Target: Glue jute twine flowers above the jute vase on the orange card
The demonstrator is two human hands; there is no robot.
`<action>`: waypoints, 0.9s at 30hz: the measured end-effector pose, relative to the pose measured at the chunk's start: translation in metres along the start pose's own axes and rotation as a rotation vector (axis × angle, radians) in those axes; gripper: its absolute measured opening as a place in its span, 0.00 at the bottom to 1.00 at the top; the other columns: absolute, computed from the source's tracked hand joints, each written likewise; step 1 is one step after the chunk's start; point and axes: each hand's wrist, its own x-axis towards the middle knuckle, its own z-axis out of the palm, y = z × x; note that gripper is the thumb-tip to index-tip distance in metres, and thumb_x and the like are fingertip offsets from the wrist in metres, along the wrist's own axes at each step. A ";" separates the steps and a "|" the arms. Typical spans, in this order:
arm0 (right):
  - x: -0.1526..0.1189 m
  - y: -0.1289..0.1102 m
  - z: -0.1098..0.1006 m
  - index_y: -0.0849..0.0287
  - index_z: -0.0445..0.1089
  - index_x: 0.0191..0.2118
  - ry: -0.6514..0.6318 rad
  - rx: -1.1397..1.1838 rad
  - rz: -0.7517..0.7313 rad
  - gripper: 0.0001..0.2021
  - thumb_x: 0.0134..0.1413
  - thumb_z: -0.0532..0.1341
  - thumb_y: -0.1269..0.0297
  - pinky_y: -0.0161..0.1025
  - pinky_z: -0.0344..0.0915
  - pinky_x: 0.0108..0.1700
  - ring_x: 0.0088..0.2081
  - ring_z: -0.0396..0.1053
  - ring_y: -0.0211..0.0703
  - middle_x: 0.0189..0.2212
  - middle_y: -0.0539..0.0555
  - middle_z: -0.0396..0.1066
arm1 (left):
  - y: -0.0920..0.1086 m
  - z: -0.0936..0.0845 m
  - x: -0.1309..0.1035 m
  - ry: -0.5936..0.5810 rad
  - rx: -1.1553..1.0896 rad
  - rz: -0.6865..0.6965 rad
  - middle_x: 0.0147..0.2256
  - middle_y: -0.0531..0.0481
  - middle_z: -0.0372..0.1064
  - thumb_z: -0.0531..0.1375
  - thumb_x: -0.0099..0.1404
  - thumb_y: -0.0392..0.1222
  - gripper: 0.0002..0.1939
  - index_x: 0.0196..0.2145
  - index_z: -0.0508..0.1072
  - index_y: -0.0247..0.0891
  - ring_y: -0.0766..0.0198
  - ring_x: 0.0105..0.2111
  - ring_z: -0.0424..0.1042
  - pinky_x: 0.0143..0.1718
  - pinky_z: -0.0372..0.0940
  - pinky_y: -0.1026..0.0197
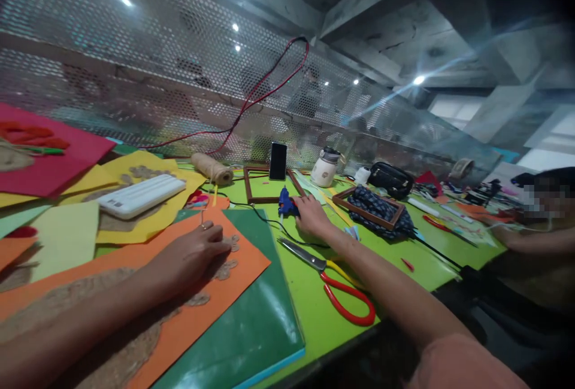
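My left hand [195,251] rests on an orange sheet [245,263] with its fingers pinched together. A thin strand of twine rises behind its fingers toward the twine roll [211,169]; the fingertips' hold is partly hidden. Brown coiled-twine shapes [227,269] lie on the sheet beside the fingers, and a large brown twine shape [130,341] lies under the forearm. My right hand [311,215] is closed around the handle of a blue glue gun [284,202], its nozzle pointing up and away. Red-handled scissors [348,302] lie open just nearer than my right hand.
A green board [269,323] lies beneath the orange sheet. Beyond are wooden frames [251,188], a phone [278,160], a bottle [325,167] and a black pouch [390,179]. A white box-like object [141,195] sits left on yellow paper. Another person's arm [534,239] reaches in at right.
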 end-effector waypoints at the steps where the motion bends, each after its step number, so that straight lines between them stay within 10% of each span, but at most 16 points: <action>1: 0.006 -0.004 0.006 0.68 0.63 0.63 0.000 -0.011 0.018 0.28 0.56 0.62 0.76 0.50 0.63 0.53 0.54 0.64 0.61 0.53 0.72 0.71 | 0.001 0.000 -0.001 -0.024 0.026 -0.018 0.29 0.47 0.66 0.53 0.70 0.36 0.15 0.30 0.77 0.41 0.59 0.31 0.63 0.31 0.54 0.58; 10: 0.029 0.014 0.031 0.71 0.69 0.52 -0.033 0.007 0.135 0.18 0.56 0.60 0.73 0.46 0.65 0.51 0.51 0.67 0.58 0.50 0.70 0.71 | 0.007 0.001 -0.002 -0.088 0.070 -0.092 0.30 0.47 0.65 0.53 0.73 0.38 0.18 0.30 0.79 0.40 0.61 0.31 0.62 0.29 0.52 0.58; 16: 0.015 0.016 -0.018 0.64 0.73 0.40 0.072 0.607 0.261 0.17 0.64 0.56 0.53 0.42 0.67 0.37 0.32 0.72 0.48 0.31 0.58 0.75 | 0.008 -0.003 -0.003 -0.128 0.044 -0.097 0.31 0.46 0.66 0.54 0.73 0.38 0.16 0.33 0.80 0.39 0.60 0.32 0.63 0.29 0.52 0.58; 22: -0.017 -0.036 -0.066 0.60 0.73 0.33 -0.342 0.925 -0.076 0.22 0.65 0.56 0.45 0.37 0.65 0.32 0.28 0.69 0.41 0.25 0.54 0.72 | 0.009 -0.004 -0.002 -0.134 0.015 -0.104 0.31 0.46 0.66 0.55 0.72 0.36 0.14 0.34 0.80 0.40 0.60 0.32 0.64 0.30 0.53 0.58; 27: -0.025 -0.056 -0.064 0.59 0.68 0.29 -0.410 0.828 -0.088 0.19 0.65 0.57 0.49 0.37 0.61 0.28 0.24 0.64 0.38 0.22 0.50 0.67 | 0.013 -0.004 -0.002 -0.097 0.010 -0.113 0.31 0.46 0.66 0.53 0.73 0.36 0.16 0.32 0.79 0.39 0.61 0.31 0.63 0.30 0.53 0.57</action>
